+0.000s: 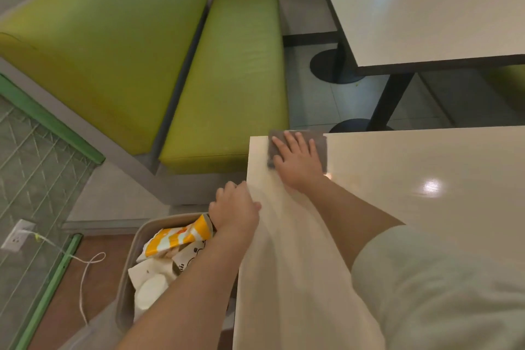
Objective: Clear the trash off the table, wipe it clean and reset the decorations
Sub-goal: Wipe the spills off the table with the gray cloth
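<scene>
Head view shows the right hand (pixel 298 162) lying flat on a grey cloth (pixel 319 148), with its fingers spread out and pushing the cloth down. The cloth sits at the far left corner of the desk (pixel 426 207), and a little bit of it hangs past the far edge. The left hand (pixel 234 209) is at the left edge of the desk, near that same corner. Its fingers curl over the edge, but I cannot tell if it is holding on to anything. Below the left edge of the desk stands a grey bin (pixel 129 273), and inside it are a yellow and white wrapper (pixel 176 239) and some white paper trash (pixel 147 287). So the trash looks to be gone from the part of the desk we can see, and the wiping seems to be the job right now. The cloth looks soft, thin and light. It will likely bunch up or fold if it is pushed from one side only. The best way to move it is with a flat palm on its middle, pressing down. The desk top is shiny and smooth, so the cloth should slide easily.
</scene>
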The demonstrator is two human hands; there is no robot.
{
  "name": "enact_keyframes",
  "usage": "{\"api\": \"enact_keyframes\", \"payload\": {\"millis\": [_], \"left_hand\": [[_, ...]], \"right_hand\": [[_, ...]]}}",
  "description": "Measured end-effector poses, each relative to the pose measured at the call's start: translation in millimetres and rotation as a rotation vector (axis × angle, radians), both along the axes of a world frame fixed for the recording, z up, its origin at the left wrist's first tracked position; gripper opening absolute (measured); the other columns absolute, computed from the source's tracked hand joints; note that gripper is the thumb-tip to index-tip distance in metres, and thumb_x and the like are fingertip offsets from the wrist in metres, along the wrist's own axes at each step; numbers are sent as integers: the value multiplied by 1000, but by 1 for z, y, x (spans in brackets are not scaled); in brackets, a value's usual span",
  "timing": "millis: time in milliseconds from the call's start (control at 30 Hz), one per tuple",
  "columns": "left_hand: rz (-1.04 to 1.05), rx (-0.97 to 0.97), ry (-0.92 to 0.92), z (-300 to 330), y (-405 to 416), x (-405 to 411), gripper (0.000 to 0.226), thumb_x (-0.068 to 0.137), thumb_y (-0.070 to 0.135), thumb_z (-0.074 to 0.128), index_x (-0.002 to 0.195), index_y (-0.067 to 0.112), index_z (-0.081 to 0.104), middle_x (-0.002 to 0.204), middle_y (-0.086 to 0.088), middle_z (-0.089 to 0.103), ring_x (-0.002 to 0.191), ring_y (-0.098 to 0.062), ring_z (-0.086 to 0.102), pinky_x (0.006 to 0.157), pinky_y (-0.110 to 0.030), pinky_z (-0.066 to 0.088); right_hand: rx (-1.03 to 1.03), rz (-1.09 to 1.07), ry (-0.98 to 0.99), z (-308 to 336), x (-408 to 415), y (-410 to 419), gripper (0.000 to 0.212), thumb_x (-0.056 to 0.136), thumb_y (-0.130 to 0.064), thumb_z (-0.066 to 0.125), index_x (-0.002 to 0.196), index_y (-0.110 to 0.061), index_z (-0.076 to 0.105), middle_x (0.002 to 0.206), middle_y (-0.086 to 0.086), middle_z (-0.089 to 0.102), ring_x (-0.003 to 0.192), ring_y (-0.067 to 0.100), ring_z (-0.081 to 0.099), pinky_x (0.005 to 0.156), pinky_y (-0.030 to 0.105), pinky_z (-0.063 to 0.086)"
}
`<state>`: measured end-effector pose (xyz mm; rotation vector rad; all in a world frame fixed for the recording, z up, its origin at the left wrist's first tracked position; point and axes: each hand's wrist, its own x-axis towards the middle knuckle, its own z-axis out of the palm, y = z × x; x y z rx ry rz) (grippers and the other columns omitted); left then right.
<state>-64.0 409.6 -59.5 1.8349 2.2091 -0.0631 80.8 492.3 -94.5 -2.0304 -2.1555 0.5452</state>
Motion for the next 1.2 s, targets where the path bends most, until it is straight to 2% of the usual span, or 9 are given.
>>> {"api": "enact_keyframes", "payload": {"millis": [100,200,300,467,567,767,900,1067,1200], "left_hand": [[33,7,-37,1,0,-1,36,91,42,62,124,29,55,125,0,52,119,-24,47,90,-39,40],[77,-35,-114,1,2,-4,40,91,40,63,128,29,53,125,-1,51,115,-25,52,83,-38,44],[112,-66,-170,2,2,-4,38,92,37,61,128,28,53,123,-1,50,109,-26,57,73,-33,39],[81,-12,-227,-3,-2,-7,26,93,33,61,116,22,57,119,-2,50,101,-27,59,71,-33,41],[78,8,-216,-5,1,-7,25,93,33,61,114,22,57,117,-2,51,100,-26,59,71,-34,42],[58,17,-234,-6,2,-12,21,88,40,63,105,28,63,105,-1,60,97,-26,61,68,-31,40],[17,2,-301,0,-5,-18,18,91,39,61,102,26,67,97,5,67,91,-20,60,70,-30,42],[2,-60,-264,2,-22,-21,29,101,29,42,115,19,66,109,-2,67,91,-20,56,72,-31,40],[-41,-45,-192,5,-44,-14,28,96,13,42,119,7,58,113,-16,62,101,-33,60,72,-34,42]], "right_hand": [[23,133,31,-4,-42,-3,51,103,-38,20,154,-39,14,164,-7,-1,150,16,-8,120,43,-12],[19,178,18,-5,-30,0,50,104,-38,20,153,-42,16,164,-10,1,150,13,-6,120,40,-11],[38,50,-15,-5,26,2,51,103,-37,21,154,-41,15,164,-10,2,150,14,-3,120,41,-7],[35,-160,-107,-4,105,-12,51,105,-41,14,155,-37,5,164,-4,0,151,20,-5,121,47,-3],[50,-229,-94,-4,76,-11,52,104,-40,17,155,-37,7,164,-3,-1,151,20,-5,121,48,-5],[47,52,-14,-7,-35,-42,51,104,-39,17,154,-40,11,164,-7,-3,150,17,-11,120,43,-12],[52,132,0,-8,-35,-59,49,105,-39,15,154,-42,12,164,-9,-1,150,14,-10,120,42,-10],[60,-49,-54,-8,47,-90,49,105,-38,19,153,-43,13,164,-12,0,150,12,-6,120,39,-8],[62,-230,-105,-5,90,-125,50,104,-39,16,154,-42,9,164,-10,-1,150,14,-6,121,42,-6]]}}
